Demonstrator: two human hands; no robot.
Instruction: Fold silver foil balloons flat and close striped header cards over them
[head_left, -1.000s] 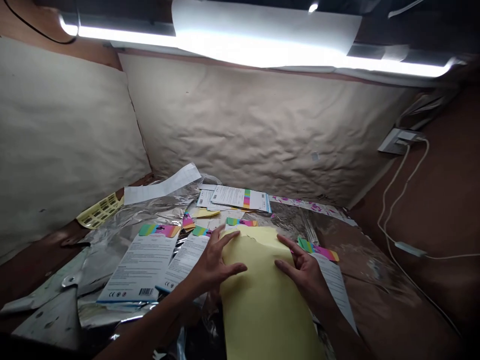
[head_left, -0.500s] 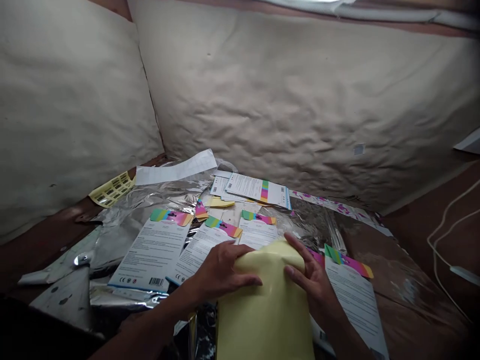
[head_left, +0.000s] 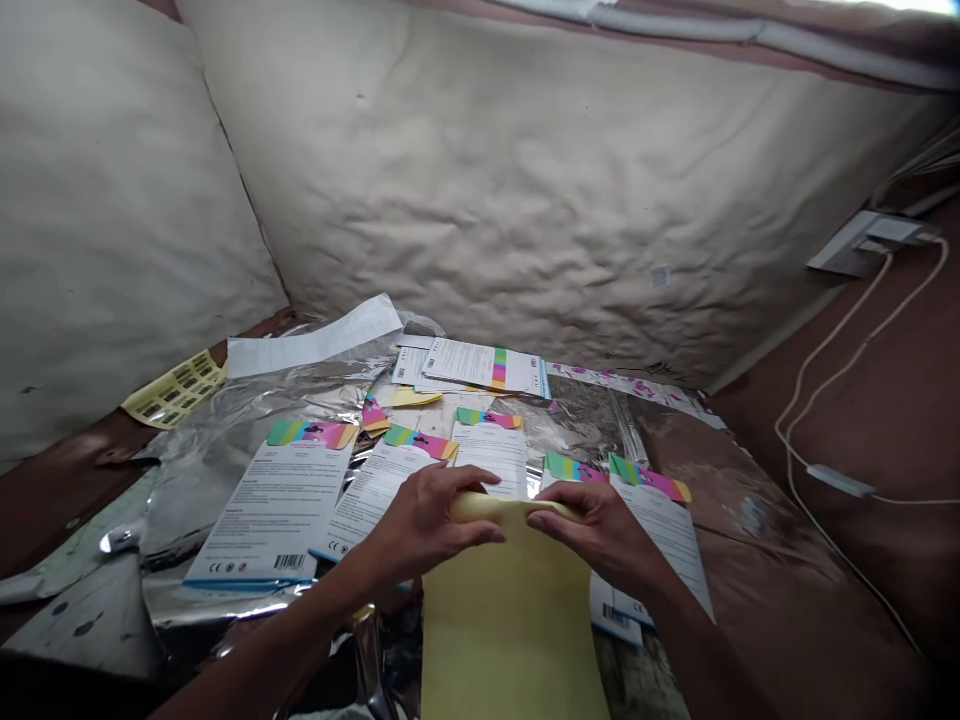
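A plain yellow paper sheet (head_left: 514, 620) hangs toward me, its far edge gripped in both hands. My left hand (head_left: 435, 512) is closed on the left part of that edge, with the thumb on the near side. My right hand (head_left: 596, 520) pinches the right part between thumb and fingers. The edge looks bent over between them; whether it is one sheet or more I cannot tell. Just behind the hands lies a printed card packet (head_left: 491, 455) with a rainbow hanging tab. Another card packet (head_left: 667, 520) is partly covered by my right forearm.
More card packets (head_left: 274, 510) lie on the plastic-covered table at left. A stack of printed cards (head_left: 469, 365) sits at the back. A yellow label sheet (head_left: 176, 390) and a white strip (head_left: 315, 338) lie at the far left. White cables (head_left: 795, 430) hang at right from a socket (head_left: 862, 242).
My hands have drawn the yellow sheet's far edge tighter, and its bulge has flattened. My right fingers have closed from spread to a pinch. The view has turned right.
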